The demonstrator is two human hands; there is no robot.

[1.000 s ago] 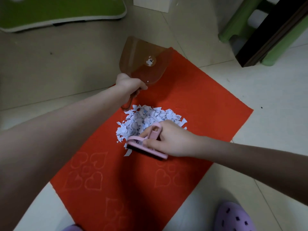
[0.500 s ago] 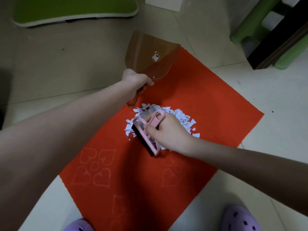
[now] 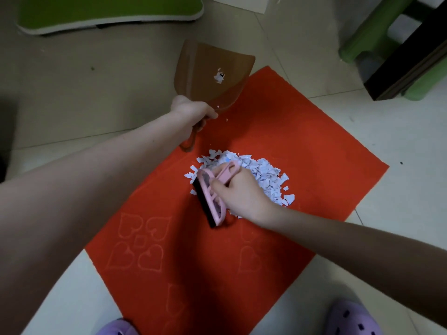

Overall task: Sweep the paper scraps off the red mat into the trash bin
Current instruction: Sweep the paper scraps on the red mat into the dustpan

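A red mat (image 3: 302,141) with embossed hearts lies on the tiled floor. A heap of white paper scraps (image 3: 263,175) sits near its middle. My right hand (image 3: 242,194) grips a pink hand brush (image 3: 212,199) whose dark bristles rest on the mat at the heap's left edge. My left hand (image 3: 193,110) holds the handle of a translucent brown dustpan (image 3: 208,68), raised and tilted over the mat's far corner, with a few scraps stuck inside it. No trash bin is in view.
A green board with a white rim (image 3: 108,13) lies on the floor at the top left. Green stool legs (image 3: 362,39) and a dark plank (image 3: 411,56) stand at the top right. Purple slippers (image 3: 353,320) are at the bottom edge.
The brush has turned from lying across the heap's near edge to standing along its left side. The dustpan stays raised in my left hand.
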